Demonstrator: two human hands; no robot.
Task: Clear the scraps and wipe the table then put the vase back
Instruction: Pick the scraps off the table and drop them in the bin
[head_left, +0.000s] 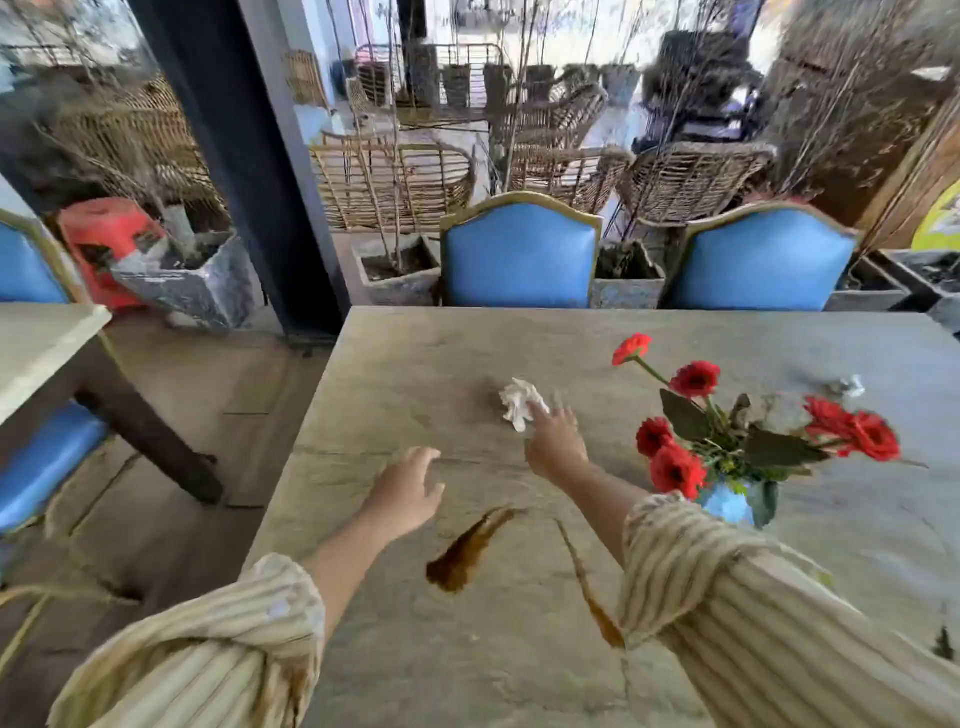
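A crumpled white tissue (519, 402) lies near the middle of the stone table (395, 374). My right hand (555, 441) is stretched out with fingers spread, its fingertips at the tissue's near right edge. My left hand (405, 493) hovers open over the table to the left, holding nothing. A blue vase (731, 503) with red flowers (675, 470) stands to the right of my right forearm. Two brown liquid streaks mark the table: one (462, 553) between my arms, another (589, 587) partly under my right sleeve. A second crumpled scrap (847, 387) lies far right.
Two blue chairs (522, 257) (761, 262) stand at the table's far edge. Stone planters (397, 270) and wicker chairs (389, 182) sit behind them. Another table (41, 343) and a blue seat (47, 462) are to the left, across a wooden floor.
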